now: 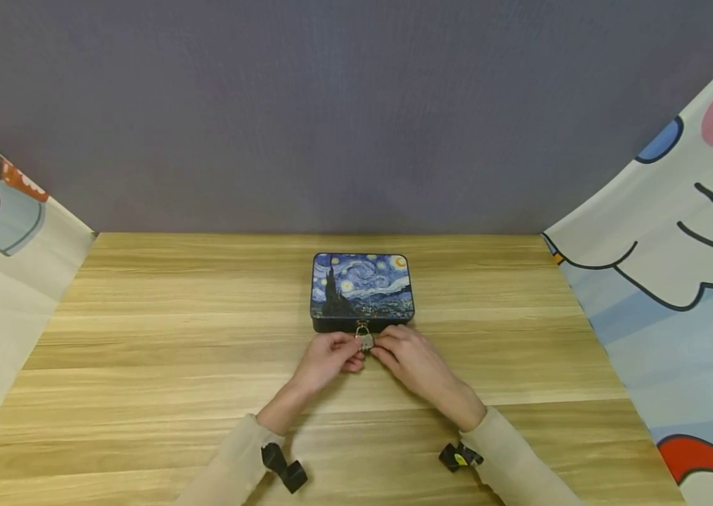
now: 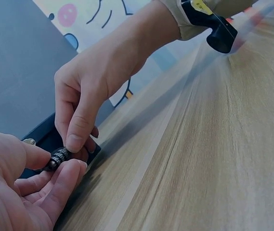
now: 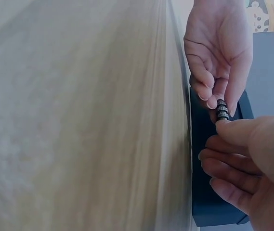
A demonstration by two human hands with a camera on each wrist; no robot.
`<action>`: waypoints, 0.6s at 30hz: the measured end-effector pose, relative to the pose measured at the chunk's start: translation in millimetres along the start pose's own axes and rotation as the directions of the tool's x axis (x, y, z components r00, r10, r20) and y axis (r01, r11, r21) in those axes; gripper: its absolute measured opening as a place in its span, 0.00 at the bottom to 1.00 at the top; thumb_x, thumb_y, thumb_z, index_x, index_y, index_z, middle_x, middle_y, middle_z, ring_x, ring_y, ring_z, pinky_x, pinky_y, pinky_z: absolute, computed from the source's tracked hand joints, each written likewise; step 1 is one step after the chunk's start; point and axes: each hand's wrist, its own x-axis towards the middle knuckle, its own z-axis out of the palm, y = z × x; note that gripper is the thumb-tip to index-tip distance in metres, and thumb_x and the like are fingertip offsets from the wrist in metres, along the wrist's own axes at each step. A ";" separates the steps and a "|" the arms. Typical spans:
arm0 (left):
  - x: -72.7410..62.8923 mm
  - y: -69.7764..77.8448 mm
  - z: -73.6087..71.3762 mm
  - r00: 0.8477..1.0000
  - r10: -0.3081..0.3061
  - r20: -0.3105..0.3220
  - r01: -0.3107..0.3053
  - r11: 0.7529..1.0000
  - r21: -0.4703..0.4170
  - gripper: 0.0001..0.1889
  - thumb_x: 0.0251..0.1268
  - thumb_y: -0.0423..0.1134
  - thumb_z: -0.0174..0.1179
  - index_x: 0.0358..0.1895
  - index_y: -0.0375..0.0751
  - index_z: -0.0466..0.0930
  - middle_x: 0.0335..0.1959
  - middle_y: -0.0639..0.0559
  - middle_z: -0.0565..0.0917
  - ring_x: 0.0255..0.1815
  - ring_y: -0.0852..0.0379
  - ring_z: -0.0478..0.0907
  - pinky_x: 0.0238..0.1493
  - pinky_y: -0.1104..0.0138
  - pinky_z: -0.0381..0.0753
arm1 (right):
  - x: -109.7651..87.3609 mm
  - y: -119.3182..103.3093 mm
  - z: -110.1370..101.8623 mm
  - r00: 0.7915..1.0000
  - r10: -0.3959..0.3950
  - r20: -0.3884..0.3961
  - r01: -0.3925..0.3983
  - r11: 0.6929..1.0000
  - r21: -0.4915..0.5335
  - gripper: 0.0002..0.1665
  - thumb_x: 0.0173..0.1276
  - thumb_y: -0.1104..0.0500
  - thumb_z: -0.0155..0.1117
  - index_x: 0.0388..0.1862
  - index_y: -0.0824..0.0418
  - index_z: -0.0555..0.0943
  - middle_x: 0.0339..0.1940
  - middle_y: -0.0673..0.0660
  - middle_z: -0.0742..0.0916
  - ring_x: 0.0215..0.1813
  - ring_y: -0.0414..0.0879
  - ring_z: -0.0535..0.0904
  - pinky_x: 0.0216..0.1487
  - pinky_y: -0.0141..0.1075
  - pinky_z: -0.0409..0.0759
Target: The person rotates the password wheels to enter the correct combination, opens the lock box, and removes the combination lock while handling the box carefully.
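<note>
A tin box [image 1: 365, 284] with a swirling blue night-sky picture on its lid lies closed on the table. At its front clasp [image 1: 362, 323] hangs a small combination padlock [image 1: 365, 342], its shackle reaching up to the clasp. My left hand [image 1: 329, 358] pinches the padlock's left side between thumb and fingers. From the other side, my right hand [image 1: 416, 362] pinches it too. In the right wrist view, the padlock's number dials [image 3: 222, 109] show between the fingertips of both hands. Fingers cover much of the lock body.
The wood-grain table [image 1: 173, 351] extends around the box on all sides. A grey wall panel [image 1: 331, 119] stands behind it, and cartoon-printed curtains [image 1: 679, 295] hang at both sides. Each sleeve carries a black wrist camera [image 1: 283, 467].
</note>
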 end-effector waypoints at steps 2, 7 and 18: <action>0.0 -0.3 0.1 1.000 0.002 -0.003 -0.002 1.000 0.001 0.14 0.77 0.31 0.57 0.50 0.18 0.80 0.36 0.34 0.87 0.29 0.61 0.85 0.39 0.67 0.92 | 0.5 -0.2 0.3 1.000 -0.001 0.001 0.001 1.000 0.001 0.08 0.71 0.59 0.71 0.43 0.62 0.90 0.40 0.53 0.89 0.45 0.48 0.84 0.51 0.43 0.87; -0.4 0.6 0.9 1.000 0.004 -0.006 -0.004 1.000 0.010 0.13 0.77 0.31 0.58 0.50 0.19 0.81 0.36 0.34 0.87 0.29 0.60 0.86 0.39 0.67 0.92 | 0.8 -0.4 -0.2 1.000 0.007 0.005 -0.007 1.000 0.000 0.08 0.71 0.59 0.71 0.43 0.62 0.90 0.39 0.52 0.88 0.44 0.47 0.84 0.50 0.43 0.87; -0.4 1.1 1.1 1.000 0.003 -0.009 -0.003 1.000 0.020 0.13 0.77 0.32 0.58 0.50 0.20 0.82 0.36 0.35 0.88 0.30 0.60 0.86 0.39 0.67 0.92 | 0.1 1.1 1.7 1.000 -0.011 -0.006 0.010 1.000 -0.022 0.07 0.71 0.59 0.71 0.42 0.61 0.90 0.37 0.52 0.87 0.42 0.46 0.83 0.47 0.41 0.87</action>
